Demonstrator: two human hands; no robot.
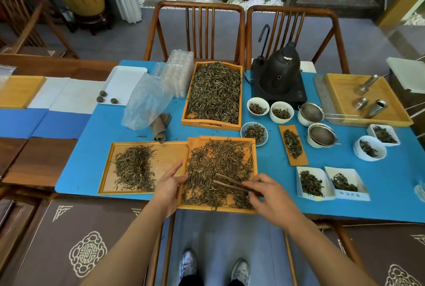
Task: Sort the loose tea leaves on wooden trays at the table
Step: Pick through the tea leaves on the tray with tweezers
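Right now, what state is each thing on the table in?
Left hand: grips the near tray's left edge.
Right hand: pinches wooden tweezers over the leaves.
Near tray: leaves spread across it.
Left tray: leaves piled on its left part, right part bare.
Far tray: full of leaves.
Kettle: upright on its base, lid on.
Plastic bag: crumpled, looks empty.
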